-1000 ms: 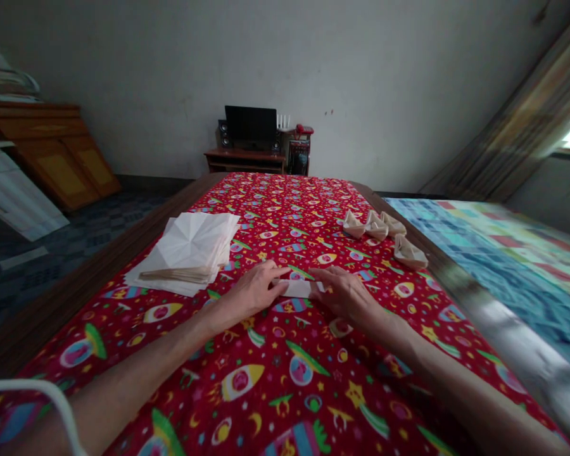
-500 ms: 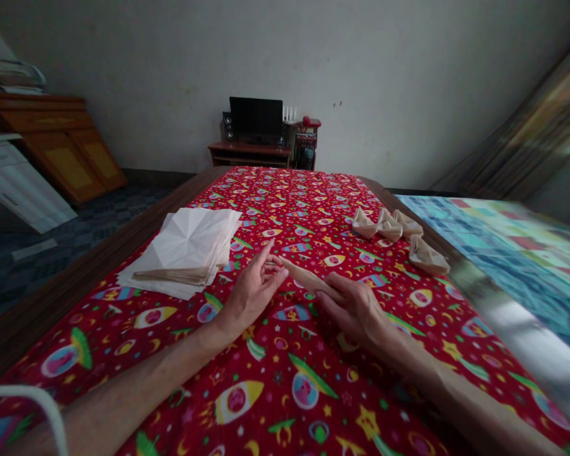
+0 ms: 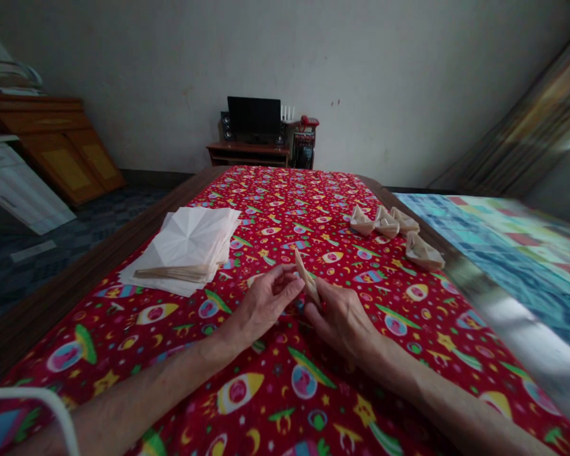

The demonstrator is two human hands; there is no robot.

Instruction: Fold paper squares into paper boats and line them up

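The right hand [image 3: 344,316] clamps the folded paper [image 3: 308,278], angled more steeply than before; the left hand [image 3: 268,297], its raised finger now lowered, is beside it, grip unclear.

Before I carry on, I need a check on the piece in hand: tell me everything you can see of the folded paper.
The folded paper is a slim, pale cream piece that narrows toward its far tip. It seems held above the red patterned cloth, slanting, with the tip leaning left. Its near end runs into the right grip, which holds it and hides that end. The left grip is at its left side; firm contact is unclear. Fold layers are too small to count.
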